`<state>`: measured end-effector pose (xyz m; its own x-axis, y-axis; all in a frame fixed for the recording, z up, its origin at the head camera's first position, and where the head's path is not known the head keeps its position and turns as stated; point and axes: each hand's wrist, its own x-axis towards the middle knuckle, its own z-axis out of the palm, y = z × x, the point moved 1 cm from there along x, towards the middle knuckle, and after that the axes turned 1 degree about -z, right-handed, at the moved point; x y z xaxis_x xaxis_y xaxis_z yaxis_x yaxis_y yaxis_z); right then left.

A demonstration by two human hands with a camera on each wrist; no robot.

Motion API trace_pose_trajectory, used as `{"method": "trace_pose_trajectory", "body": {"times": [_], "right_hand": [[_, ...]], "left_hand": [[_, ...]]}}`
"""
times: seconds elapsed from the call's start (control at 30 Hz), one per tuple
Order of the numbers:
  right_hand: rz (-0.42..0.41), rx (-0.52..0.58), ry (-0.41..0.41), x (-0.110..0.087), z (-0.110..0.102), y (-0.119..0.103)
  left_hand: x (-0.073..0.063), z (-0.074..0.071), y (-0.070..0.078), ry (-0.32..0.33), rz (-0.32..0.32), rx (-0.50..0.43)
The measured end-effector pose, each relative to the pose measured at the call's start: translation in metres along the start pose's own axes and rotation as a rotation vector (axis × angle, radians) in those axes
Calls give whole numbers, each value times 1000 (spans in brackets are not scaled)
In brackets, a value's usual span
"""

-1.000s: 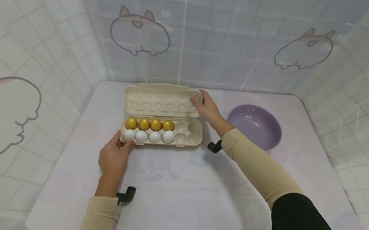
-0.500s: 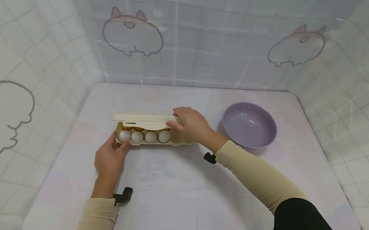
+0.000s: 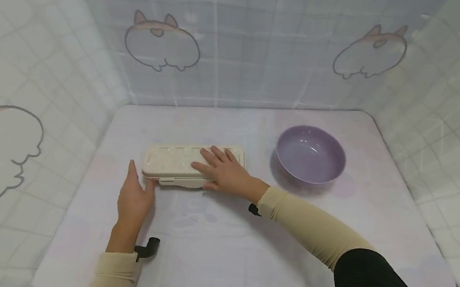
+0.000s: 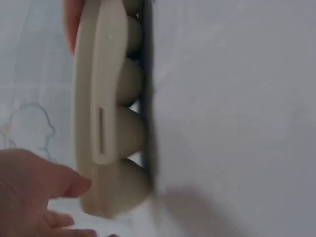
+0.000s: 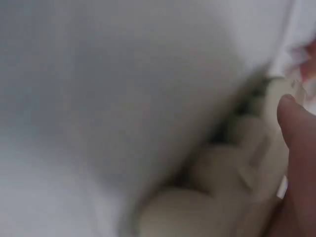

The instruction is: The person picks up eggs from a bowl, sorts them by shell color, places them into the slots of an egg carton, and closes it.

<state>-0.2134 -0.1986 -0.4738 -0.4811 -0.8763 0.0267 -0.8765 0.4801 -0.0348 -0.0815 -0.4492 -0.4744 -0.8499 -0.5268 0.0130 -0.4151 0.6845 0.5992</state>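
A cream egg carton (image 3: pixel 172 159) lies on the table with its lid down, and the eggs inside are hidden. Spread fingers of my right hand (image 3: pixel 228 175) rest on the right part of the lid, the thumb by the front edge. My left hand (image 3: pixel 134 201) stands at the carton's front left corner with straight fingers, the thumb tip close to the front edge. From the left wrist, the front flap (image 4: pixel 102 98) of the lid hangs down over the rounded cups (image 4: pixel 129 131). The right wrist view is blurred, with my thumb (image 5: pixel 291 116) along the carton's edge.
A purple bowl (image 3: pixel 310 155) stands right of the carton, beyond my right forearm. White cloth covers the table (image 3: pixel 209 254), and printed, tiled curtains (image 3: pixel 249 46) enclose its back and sides.
The lid has swung forward from fully raised to down over the eggs, moved by my right hand. My left hand has loosened from the carton's corner, its fingers straightening.
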Motion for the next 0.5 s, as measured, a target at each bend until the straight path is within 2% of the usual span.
{"method": "trace_pose_trajectory", "body": {"times": [0.07, 0.13, 0.23, 0.33, 0.5], "right_hand": [[-5, -22, 27, 0, 5, -4], [-1, -47, 53, -1, 8, -9], [15, -55, 65, -1, 9, -15], [19, -55, 59, 0, 10, -21], [29, -41, 70, 0, 9, -31]], "left_hand": [[2, -5, 5, 8, 135, 76], [4, -7, 10, -12, 266, 162], [4, -6, 16, -43, 425, 297], [1, -6, 17, -38, 510, 396], [-3, -8, 17, 81, 608, 465]]}}
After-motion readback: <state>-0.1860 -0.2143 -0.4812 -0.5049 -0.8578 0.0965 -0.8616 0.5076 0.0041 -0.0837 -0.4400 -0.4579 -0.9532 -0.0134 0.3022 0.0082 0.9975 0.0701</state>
